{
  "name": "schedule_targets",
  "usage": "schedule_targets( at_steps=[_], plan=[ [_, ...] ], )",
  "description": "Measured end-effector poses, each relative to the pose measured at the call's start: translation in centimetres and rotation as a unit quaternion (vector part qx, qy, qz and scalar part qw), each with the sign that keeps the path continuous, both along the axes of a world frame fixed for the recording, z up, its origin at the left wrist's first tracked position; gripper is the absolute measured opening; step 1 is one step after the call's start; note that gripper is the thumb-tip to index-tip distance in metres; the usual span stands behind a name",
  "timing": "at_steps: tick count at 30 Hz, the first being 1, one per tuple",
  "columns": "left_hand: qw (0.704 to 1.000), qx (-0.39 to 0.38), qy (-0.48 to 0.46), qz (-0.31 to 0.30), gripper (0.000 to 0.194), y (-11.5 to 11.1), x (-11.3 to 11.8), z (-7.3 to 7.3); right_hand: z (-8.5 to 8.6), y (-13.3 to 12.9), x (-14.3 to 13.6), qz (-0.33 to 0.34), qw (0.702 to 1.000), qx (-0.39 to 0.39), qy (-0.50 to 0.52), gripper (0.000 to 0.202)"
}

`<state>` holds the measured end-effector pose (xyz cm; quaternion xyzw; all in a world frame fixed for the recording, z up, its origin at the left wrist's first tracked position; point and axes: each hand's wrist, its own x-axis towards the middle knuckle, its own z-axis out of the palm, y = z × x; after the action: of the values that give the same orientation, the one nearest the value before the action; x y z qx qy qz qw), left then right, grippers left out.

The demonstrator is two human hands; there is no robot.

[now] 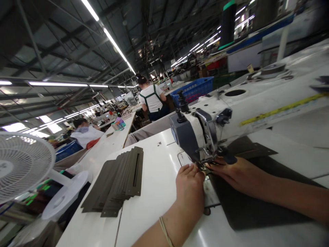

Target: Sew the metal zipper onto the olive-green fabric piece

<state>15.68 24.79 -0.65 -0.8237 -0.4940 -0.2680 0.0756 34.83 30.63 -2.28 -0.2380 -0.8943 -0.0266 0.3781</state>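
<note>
A white and grey sewing machine (190, 133) stands over the work table, its needle area low between my two hands. My left hand (189, 185) is closed beside the presser foot, with fingers curled together at the edge of the work; what they grip is hidden. Stretched out flat, my right hand (239, 171) rests on a large dark grey-brown panel (246, 209), its fingertips close to the needle. The panel runs under my right forearm. Another dark piece with a slit (259, 149) lies behind that hand, under the machine arm.
On the white table (151, 206), a fanned stack of dark slotted pieces (115, 181) lies to the left. A white fan (25, 168) stands at the left edge. Beyond are a blue crate (192, 89), a standing co-worker (154, 99) and a seated co-worker (87, 135).
</note>
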Motion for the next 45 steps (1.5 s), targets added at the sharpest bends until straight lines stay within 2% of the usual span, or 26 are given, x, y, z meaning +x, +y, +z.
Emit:
schedule_targets(
  at_steps=[12,20,24,26,28,30,31,33,35,38,41,43,45],
  plan=[
    [1.0,-0.006,-0.014,-0.008,0.02,-0.3,-0.1,0.1,1.6,-0.7,-0.2,0.006,0.999,0.033,-0.014,0.036],
    [1.0,-0.002,-0.012,-0.016,0.017,-0.3,-0.3,-0.4,0.5,-0.4,0.1,0.018,1.0,-0.004,-0.002,0.03],
    [0.999,-0.013,-0.023,-0.019,0.018,-0.2,-0.3,-0.2,-0.1,-0.2,-0.1,-0.009,1.0,0.011,-0.005,0.029],
    [0.999,-0.036,-0.028,0.004,0.017,-0.3,-0.3,0.1,-0.7,0.0,-0.1,-0.049,0.998,0.036,-0.014,0.025],
    [0.996,-0.054,-0.017,0.07,0.017,-0.8,-0.3,0.4,-1.6,-0.2,0.3,-0.091,0.994,0.06,-0.024,0.036],
    [0.988,-0.072,0.017,0.137,0.037,-2.0,0.0,0.7,-2.7,-1.0,1.2,-0.113,0.991,0.07,-0.029,0.058],
    [0.985,-0.084,0.036,0.149,0.048,-2.8,0.3,0.7,-3.2,-1.9,1.8,-0.117,0.99,0.067,-0.032,0.067],
    [0.983,-0.119,0.059,0.126,0.062,-4.8,1.1,0.8,-3.9,-4.3,3.1,-0.125,0.99,0.053,-0.043,0.079],
    [0.985,-0.146,0.05,0.082,0.066,-6.8,2.3,0.9,-4.1,-7.4,4.0,-0.137,0.988,0.041,-0.05,0.086],
    [0.985,-0.168,-0.002,0.046,0.057,-9.3,3.9,1.3,-3.6,-11.5,4.8,-0.143,0.988,0.029,-0.048,0.089],
    [0.977,-0.19,-0.089,0.046,0.043,-10.5,4.8,2.0,-2.3,-13.4,5.8,-0.123,0.992,0.013,-0.038,0.081],
    [0.957,-0.22,-0.173,0.076,0.03,-11.0,4.8,2.5,-1.3,-13.3,7.2,-0.136,0.99,0.006,-0.018,0.07],
    [0.915,-0.272,-0.283,0.095,0.016,-11.3,4.7,3.0,-0.5,-12.7,9.4,-0.199,0.98,0.011,0.008,0.059]
  ],
)
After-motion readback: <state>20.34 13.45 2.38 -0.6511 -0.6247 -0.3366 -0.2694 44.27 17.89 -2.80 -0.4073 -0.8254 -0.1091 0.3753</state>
